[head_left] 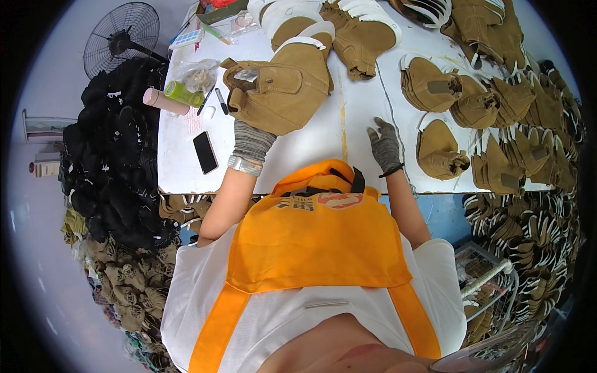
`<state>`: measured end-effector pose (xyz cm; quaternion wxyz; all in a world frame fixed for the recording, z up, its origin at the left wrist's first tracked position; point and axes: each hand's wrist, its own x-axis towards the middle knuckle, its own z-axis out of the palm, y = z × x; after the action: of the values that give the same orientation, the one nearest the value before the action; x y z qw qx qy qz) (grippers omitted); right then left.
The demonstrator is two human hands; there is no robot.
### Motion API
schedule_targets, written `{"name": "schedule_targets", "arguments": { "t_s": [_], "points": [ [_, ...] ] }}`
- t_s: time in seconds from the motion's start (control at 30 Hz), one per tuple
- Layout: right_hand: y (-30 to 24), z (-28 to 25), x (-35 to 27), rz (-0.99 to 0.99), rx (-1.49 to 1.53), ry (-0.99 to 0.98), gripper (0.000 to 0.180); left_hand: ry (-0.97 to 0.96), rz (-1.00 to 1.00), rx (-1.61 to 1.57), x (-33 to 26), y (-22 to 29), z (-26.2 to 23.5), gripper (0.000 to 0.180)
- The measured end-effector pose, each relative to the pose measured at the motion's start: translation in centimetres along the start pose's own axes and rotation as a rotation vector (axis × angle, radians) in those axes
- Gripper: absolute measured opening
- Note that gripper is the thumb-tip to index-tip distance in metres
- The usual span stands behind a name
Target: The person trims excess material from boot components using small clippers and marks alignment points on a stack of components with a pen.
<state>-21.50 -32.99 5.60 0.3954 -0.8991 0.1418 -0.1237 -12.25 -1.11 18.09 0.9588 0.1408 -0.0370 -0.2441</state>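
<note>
A brown suede-like shoe upper (289,102) with a strap flap and a white edge is held over the left half of the white table. My left hand (253,142), in a grey striped knit glove, has hold of its lower end; the fingers are hidden behind the material. My right hand (386,149), in a matching glove, rests over the tabletop right of centre with fingers apart and nothing in them. Beside it runs a thin dark cord (384,87). More brown uppers (367,43) are piled at the far middle, just beyond the held one.
Stacks of brown uppers (429,84) line the table's right side. On the left lie a phone (205,152), a pink bottle (165,101), a green bottle (182,94), pens and a plastic bag (200,74). A fan (121,40) and a black pile (118,149) stand beyond the left edge.
</note>
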Motion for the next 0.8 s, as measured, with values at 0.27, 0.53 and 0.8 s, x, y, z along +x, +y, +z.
{"name": "schedule_targets", "arguments": {
  "t_s": [0.27, 0.53, 0.8],
  "points": [
    [-18.2, -5.6, 1.1, -0.129, 0.994, -0.066, 0.027, 0.189, -0.029, 0.099, 1.2, -1.7, 1.3, 0.06],
    [-22.2, -7.8, 2.4, -0.638, 0.39, 0.098, 0.023, 0.081, -0.069, -0.064, 2.6, -1.9, 2.2, 0.064],
    [-22.2, -7.8, 2.5, -0.72, 0.208, 0.266, 0.014, 0.047, -0.253, -0.862, 2.2, -2.6, 3.5, 0.063]
  ]
}}
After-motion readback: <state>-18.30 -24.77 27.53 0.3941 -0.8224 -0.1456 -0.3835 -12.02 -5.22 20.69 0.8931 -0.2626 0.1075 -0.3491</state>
